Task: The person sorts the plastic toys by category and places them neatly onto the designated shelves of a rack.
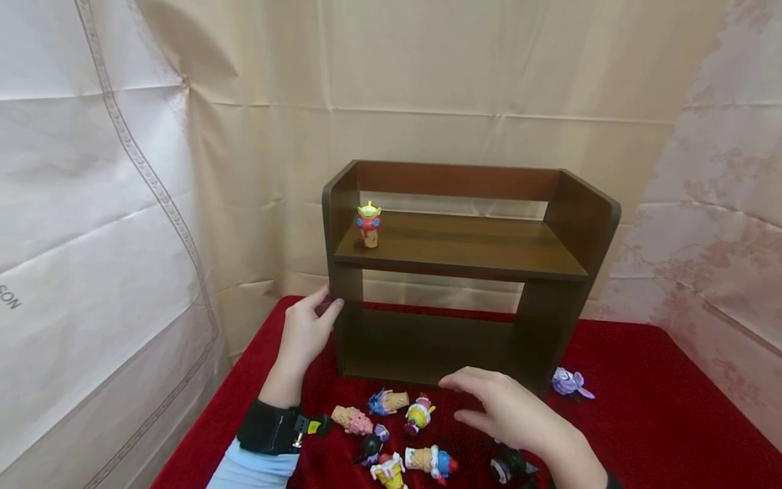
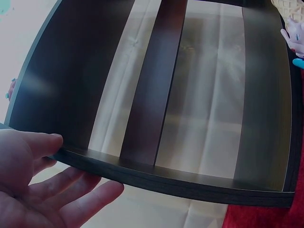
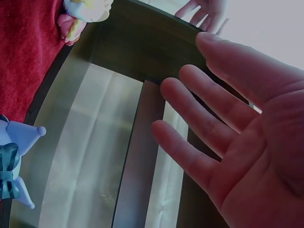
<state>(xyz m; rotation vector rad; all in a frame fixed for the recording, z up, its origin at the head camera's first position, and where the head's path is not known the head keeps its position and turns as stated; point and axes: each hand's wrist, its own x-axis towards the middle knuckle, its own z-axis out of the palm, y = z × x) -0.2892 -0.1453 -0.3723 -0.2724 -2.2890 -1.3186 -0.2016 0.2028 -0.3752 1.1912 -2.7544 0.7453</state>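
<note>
A dark brown two-tier shelf [image 1: 461, 268] stands on the red cloth. My left hand [image 1: 307, 329] is at its left side panel [image 2: 190, 192], thumb near the inner face and loosely extended fingers [image 2: 102, 197] along the outer side. My right hand [image 1: 510, 407] hovers palm-in before the shelf's lower right part, fingers [image 3: 190, 149] spread and holding nothing. On the upper board, at the left, a small figure [image 1: 369, 225] with a green head stands upright on a cone-shaped base.
Several ice-cream-cone figures lie before the shelf, among them a pink one [image 1: 352, 420], a blue one [image 1: 388, 402] and a blue-and-red one [image 1: 431, 462]. Dark figures [image 1: 512, 467] lie below my right hand. A purple figure [image 1: 568, 382] lies beside the shelf's right side.
</note>
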